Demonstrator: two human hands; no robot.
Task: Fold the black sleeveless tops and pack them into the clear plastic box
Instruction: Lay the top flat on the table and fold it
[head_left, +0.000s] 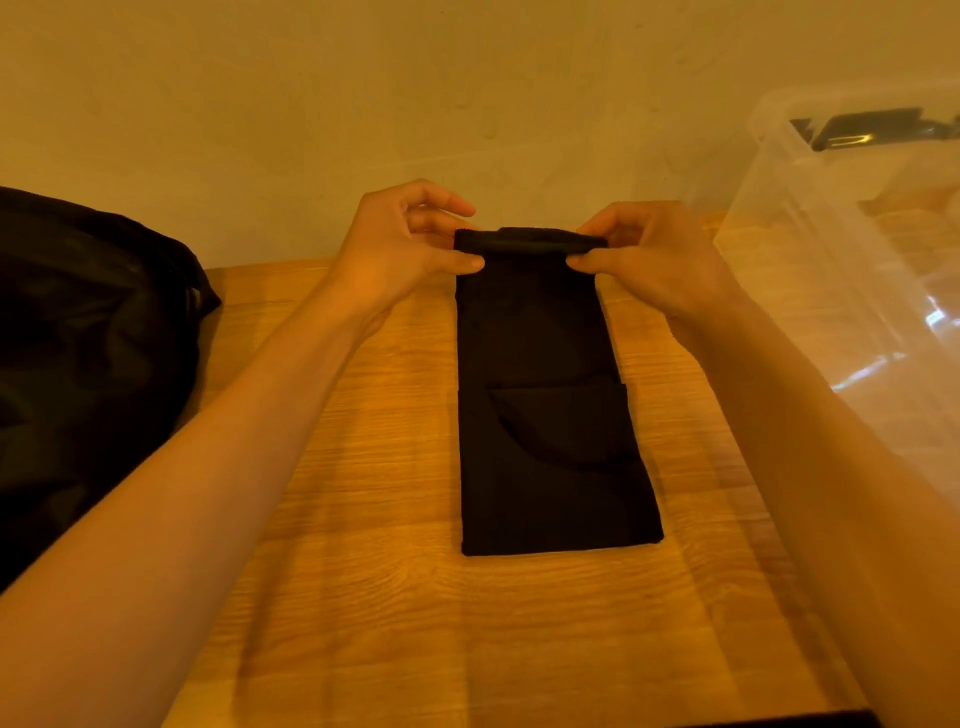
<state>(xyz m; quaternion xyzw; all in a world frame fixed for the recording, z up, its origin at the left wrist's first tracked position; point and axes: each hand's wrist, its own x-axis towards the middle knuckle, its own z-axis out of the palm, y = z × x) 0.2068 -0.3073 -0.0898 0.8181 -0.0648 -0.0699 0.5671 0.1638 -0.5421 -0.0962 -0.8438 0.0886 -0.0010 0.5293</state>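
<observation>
Table (363, 597): top (545, 467), hands (402, 244) (657, 257) at far edge

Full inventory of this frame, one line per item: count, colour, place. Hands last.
black top: 1, black, table centre, folded into a long strip, far end rolled up
fabric pile: 1, black, far left of view
clear plastic box: 1, clear, right side
dark item: 1, black, seen at the box's far end; cannot tell what it is
table: 1, light wood, under the top
wall: 1, pale, behind the table
left hand: 1, grip pinches the rolled end's left side
right hand: 1, grip pinches its right side
</observation>
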